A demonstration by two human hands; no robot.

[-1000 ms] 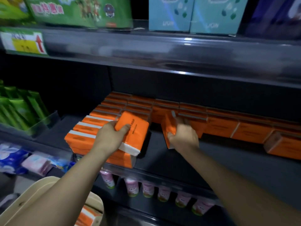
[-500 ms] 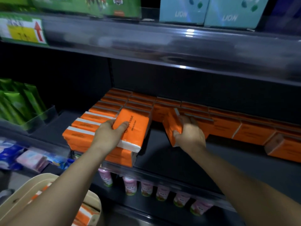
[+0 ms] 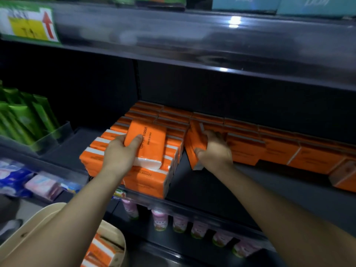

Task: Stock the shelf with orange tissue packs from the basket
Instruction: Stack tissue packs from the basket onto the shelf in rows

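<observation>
Left hand [image 3: 119, 157] holds an orange tissue pack [image 3: 148, 145] atop the stack [image 3: 146, 182]; right hand [image 3: 213, 153], at 3 o'clock, grips a tilted pack [image 3: 195, 143]. A push could tip the stack off the shelf [image 3: 212, 189].

Green pouches [image 3: 23, 120] stand upright in a clear bin [image 3: 52, 139] at left. A yellow price label [image 3: 28, 26] with a red arrow is fixed at upper left. Teal boxes [image 3: 308, 4] line the top. Pink bottles [image 3: 159, 219] stand in a row below. Blue and pink packs [image 3: 13, 178] lie at lower left.
</observation>
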